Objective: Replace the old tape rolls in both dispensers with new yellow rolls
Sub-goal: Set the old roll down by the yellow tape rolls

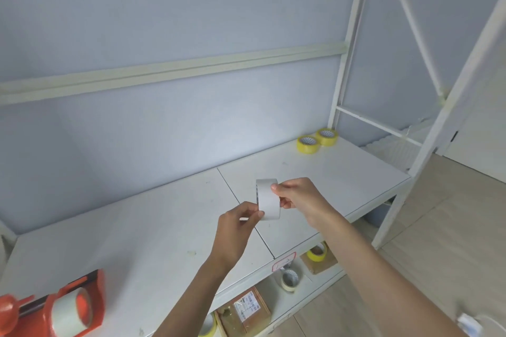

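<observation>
Both bare forearms reach forward from the bottom edge, hands meeting about mid-frame. The left hand (237,223) comes up from below, wrist bent a bit, thumb and fingertips pinched together at the top. The right hand (297,195) sits slightly higher and further out, fingers curled in toward the left one, thumb on top. Hands nearly touching.

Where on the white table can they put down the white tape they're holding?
The widest bare patch of table lies between the orange dispenser at the near left corner and the seam under the hands. Another runs from the seam toward the two yellow rolls at the back right. The shelf below is crowded with boxes and rolls.
</observation>
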